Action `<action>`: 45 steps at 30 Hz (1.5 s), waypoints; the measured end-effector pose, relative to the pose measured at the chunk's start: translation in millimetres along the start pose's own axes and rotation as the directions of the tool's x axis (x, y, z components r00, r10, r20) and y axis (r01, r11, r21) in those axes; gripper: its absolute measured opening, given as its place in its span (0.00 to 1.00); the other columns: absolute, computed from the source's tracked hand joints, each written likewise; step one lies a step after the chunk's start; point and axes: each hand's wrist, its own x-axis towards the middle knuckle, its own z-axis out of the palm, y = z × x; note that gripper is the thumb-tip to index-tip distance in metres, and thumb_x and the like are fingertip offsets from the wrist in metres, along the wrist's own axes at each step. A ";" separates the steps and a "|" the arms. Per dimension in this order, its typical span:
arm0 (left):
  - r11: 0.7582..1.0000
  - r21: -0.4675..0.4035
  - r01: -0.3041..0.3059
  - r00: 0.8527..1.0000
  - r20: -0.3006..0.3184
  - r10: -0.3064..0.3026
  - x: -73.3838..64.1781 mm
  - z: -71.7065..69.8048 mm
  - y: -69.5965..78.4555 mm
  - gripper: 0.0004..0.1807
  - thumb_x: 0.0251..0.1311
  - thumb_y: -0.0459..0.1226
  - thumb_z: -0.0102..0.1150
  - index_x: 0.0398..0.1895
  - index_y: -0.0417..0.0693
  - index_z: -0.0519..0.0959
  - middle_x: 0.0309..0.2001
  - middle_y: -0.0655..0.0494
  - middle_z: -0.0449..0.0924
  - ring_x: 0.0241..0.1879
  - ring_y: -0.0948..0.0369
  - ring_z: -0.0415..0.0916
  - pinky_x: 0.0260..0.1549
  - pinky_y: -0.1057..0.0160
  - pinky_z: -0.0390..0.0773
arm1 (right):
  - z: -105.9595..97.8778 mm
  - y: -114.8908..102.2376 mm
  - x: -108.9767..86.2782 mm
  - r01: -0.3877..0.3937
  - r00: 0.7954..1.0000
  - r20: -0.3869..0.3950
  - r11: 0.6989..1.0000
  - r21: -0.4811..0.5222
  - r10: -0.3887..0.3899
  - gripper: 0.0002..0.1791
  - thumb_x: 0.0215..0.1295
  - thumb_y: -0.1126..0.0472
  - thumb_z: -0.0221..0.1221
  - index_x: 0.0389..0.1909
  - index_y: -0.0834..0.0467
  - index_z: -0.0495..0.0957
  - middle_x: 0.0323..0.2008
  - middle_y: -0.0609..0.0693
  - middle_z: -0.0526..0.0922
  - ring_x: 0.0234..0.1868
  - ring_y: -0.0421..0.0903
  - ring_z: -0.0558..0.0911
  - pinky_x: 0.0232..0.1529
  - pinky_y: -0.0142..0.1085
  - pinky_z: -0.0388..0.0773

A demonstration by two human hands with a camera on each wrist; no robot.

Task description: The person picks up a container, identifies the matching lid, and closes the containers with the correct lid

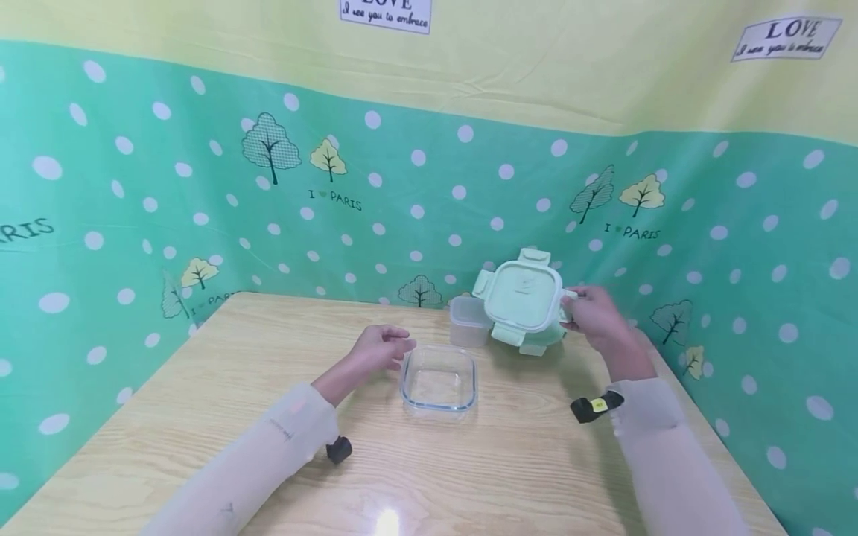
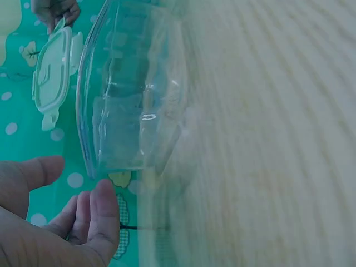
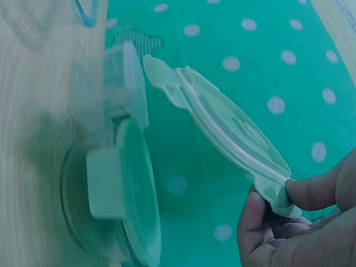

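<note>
My right hand (image 1: 593, 314) pinches a pale green square lid (image 1: 524, 296) by one of its side flaps, and the lid is raised above the table, tilted. In the right wrist view, thumb and fingers (image 3: 311, 192) grip that flap. A square glass container (image 1: 439, 380) stands uncovered on the table. Just beside its left rim is my left hand (image 1: 378, 348), fingers apart and loosely bent, holding nothing. From the left wrist view, the fingertips (image 2: 104, 192) are right by the container's corner.
Behind the raised lid stands a round glass container with a green lid (image 3: 136, 189) on it. Next to it is a small clear plastic box (image 1: 469, 320). The wooden table (image 1: 281, 327) ends at a green and yellow printed cloth (image 1: 322, 246) hanging behind and at the sides.
</note>
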 end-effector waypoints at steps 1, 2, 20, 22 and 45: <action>1.000 0.001 -0.006 1.000 -0.009 0.006 2.1 0.1 1.6 0.24 0.68 0.41 0.65 0.61 0.37 0.76 0.54 0.44 0.80 0.49 0.49 0.80 0.44 0.57 0.87 | 3.9 -0.8 0.1 0.005 1.000 0.004 1.000 -0.001 -0.005 0.26 0.80 0.66 0.42 0.72 0.75 0.59 0.62 0.67 0.69 0.50 0.52 0.74 0.51 0.40 0.82; 1.000 0.004 -0.015 1.000 -0.016 0.015 4.0 0.5 2.9 0.24 0.68 0.41 0.65 0.61 0.37 0.76 0.54 0.44 0.80 0.50 0.48 0.79 0.45 0.57 0.87 | 7.7 -1.4 0.5 0.011 1.000 0.010 1.000 0.001 -0.011 0.26 0.80 0.66 0.42 0.72 0.75 0.59 0.61 0.67 0.70 0.50 0.52 0.74 0.49 0.39 0.82; 0.979 -0.028 -0.204 0.975 -0.099 0.200 38.9 15.1 30.0 0.32 0.70 0.52 0.62 0.70 0.45 0.72 0.60 0.48 0.79 0.60 0.50 0.78 0.56 0.56 0.82 | 73.4 -9.3 11.5 0.126 0.992 0.018 0.987 0.101 -0.129 0.20 0.81 0.64 0.46 0.68 0.69 0.61 0.65 0.68 0.73 0.65 0.61 0.75 0.61 0.53 0.78; 0.971 -0.057 -0.231 0.967 -0.128 0.222 41.1 18.0 33.0 0.31 0.70 0.51 0.62 0.69 0.45 0.72 0.59 0.48 0.80 0.59 0.52 0.78 0.56 0.56 0.82 | 80.4 -8.4 13.5 0.141 0.990 0.011 0.985 0.097 -0.143 0.19 0.82 0.64 0.46 0.67 0.68 0.62 0.64 0.68 0.74 0.64 0.62 0.75 0.61 0.53 0.78; 0.936 -0.013 -0.351 0.874 -0.365 0.322 38.2 12.0 34.1 0.15 0.63 0.34 0.70 0.50 0.38 0.80 0.45 0.45 0.83 0.48 0.52 0.81 0.50 0.58 0.85 | 103.1 7.0 20.0 0.189 0.971 -0.145 0.982 -0.008 -0.188 0.16 0.76 0.56 0.58 0.54 0.64 0.74 0.50 0.60 0.79 0.51 0.53 0.80 0.51 0.40 0.83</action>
